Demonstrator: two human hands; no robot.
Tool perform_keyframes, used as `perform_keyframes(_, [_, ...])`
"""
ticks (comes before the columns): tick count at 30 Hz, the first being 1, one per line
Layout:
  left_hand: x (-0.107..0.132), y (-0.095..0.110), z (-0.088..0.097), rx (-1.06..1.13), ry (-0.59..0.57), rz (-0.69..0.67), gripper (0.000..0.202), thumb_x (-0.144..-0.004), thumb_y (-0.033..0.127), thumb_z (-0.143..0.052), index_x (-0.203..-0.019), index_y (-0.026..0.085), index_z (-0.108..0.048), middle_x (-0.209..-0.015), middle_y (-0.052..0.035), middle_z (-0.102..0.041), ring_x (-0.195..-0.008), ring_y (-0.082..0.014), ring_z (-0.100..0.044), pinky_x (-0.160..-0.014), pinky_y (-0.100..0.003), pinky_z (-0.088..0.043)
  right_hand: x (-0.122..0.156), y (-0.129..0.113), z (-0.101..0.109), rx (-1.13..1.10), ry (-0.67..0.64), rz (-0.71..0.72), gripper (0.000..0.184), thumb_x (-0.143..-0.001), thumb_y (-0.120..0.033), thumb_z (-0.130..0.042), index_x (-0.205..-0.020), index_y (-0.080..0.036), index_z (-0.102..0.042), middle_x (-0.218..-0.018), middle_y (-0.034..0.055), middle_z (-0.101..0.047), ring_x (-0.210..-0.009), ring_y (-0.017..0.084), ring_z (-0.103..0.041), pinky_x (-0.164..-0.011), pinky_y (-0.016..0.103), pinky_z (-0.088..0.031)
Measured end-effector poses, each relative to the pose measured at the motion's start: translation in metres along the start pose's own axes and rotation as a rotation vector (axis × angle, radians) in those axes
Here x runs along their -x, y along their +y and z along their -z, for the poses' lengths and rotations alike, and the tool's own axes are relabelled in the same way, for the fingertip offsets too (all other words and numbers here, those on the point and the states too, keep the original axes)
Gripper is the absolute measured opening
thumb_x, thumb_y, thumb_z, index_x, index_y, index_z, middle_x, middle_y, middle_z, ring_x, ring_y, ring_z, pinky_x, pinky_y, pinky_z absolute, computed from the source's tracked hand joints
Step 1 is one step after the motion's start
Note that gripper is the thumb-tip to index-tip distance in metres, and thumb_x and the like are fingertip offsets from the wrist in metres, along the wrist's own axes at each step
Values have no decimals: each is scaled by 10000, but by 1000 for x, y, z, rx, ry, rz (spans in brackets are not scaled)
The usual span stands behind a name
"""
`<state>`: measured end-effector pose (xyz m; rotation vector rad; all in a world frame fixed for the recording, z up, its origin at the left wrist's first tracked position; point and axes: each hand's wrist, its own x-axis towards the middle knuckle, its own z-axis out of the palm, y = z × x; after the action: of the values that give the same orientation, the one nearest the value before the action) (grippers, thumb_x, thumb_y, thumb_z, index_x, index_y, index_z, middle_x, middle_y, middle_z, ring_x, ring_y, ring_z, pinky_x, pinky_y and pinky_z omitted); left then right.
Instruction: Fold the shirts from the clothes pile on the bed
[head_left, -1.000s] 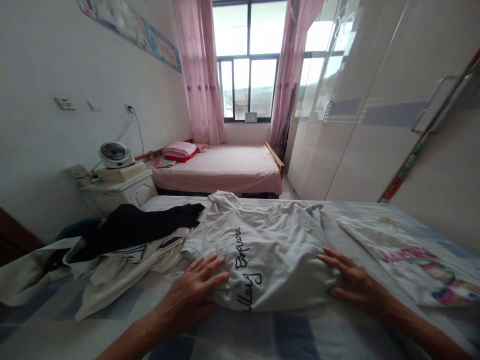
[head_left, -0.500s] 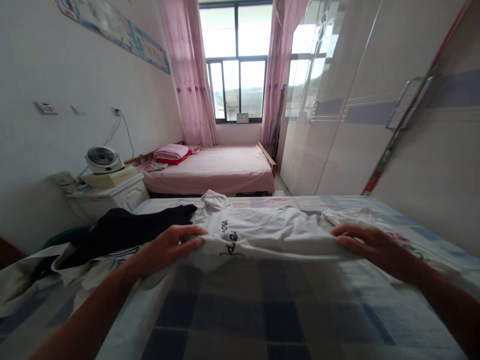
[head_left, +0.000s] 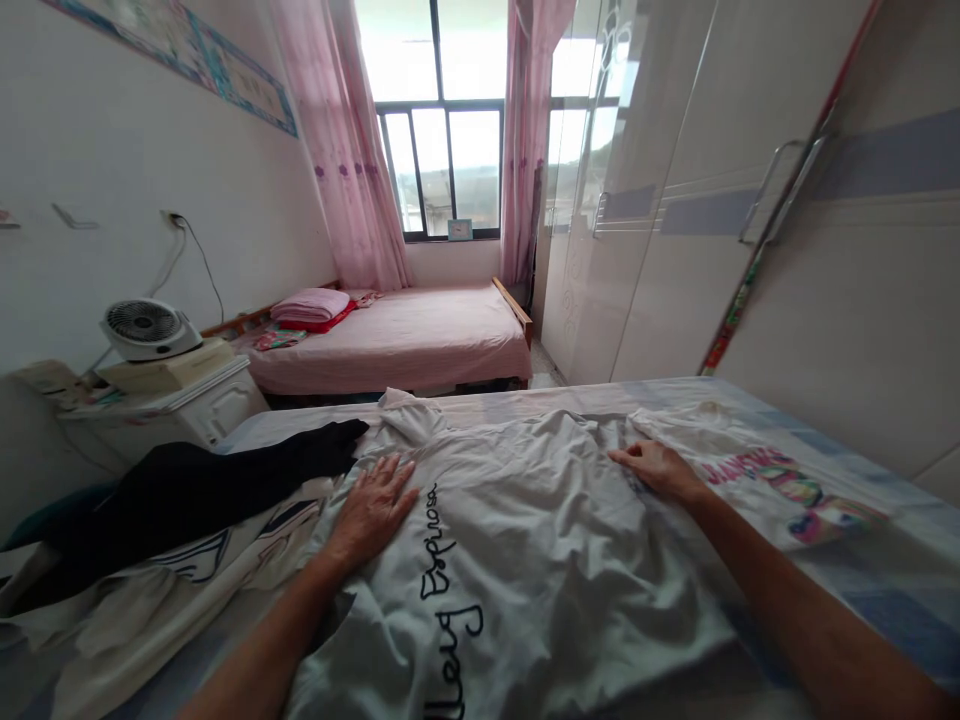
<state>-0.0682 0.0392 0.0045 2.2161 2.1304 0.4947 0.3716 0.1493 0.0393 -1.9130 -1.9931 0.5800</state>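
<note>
A pale grey-white T-shirt (head_left: 540, 540) with black handwritten-style lettering lies spread out and wrinkled on the bed in front of me. My left hand (head_left: 375, 508) rests flat on its left part beside the lettering, fingers stretched out. At the shirt's upper right, my right hand (head_left: 661, 470) pinches the fabric between thumb and fingers. A black garment (head_left: 217, 490) lies to the left, over a white garment with dark stripes (head_left: 202, 565). On the right is another white shirt with a colourful print (head_left: 806, 495).
The near bed has a blue-and-white checked sheet (head_left: 900, 610). Beyond stands a pink-covered bed (head_left: 420, 335) under the window. A small fan (head_left: 150, 328) sits on a box on the white bedside cabinet (head_left: 217, 400). A tall glossy wardrobe (head_left: 675, 220) lines the right.
The T-shirt was held up by its near edge between both hands; now it lies spread towards me. My left hand has flattened onto it, and my right hand pinches its upper right.
</note>
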Motion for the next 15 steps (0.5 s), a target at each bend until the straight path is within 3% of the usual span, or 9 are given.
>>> perform_keyframes(4, [5,-1,-9,-87,13,-22,534,-908,494,-340,-1336,215,-495,-1445,-114,-402,-1354,-295,-315,-1096,-503,-243,-3,-11,-11,-73,106,98,300,-764,-421,-462,-771,-181,-642,-793,61,-690,-755,197,-626,-668,282,-434])
perform_keyframes(9, [4,-2,-7,-121,15,-34,524,-917,468,-343,-1338,194,-492,-1444,-129,-399,-1346,-288,-331,-1086,-491,-262,-17,18,-8,-135,382,-121,343,-801,-390,-408,-900,-156,-638,-866,106,-694,-793,223,-636,-670,294,-441])
perform_keyframes(13, [3,-3,-10,-149,20,-27,522,-917,463,-344,-1347,202,-481,-1448,-118,-394,-1352,-278,-323,-1084,-484,-268,-15,37,-1,99,399,-204,281,-815,-306,-433,-965,-168,-626,-886,121,-687,-813,241,-635,-640,299,-417])
perform_keyframes(15, [2,-5,-12,-168,13,-12,521,-917,466,-337,-1351,214,-477,-1452,-106,-391,-1354,-273,-322,-1085,-477,-270,-8,33,0,262,454,-149,284,-830,-288,-433,-1020,-173,-610,-983,125,-672,-841,233,-632,-620,287,-402])
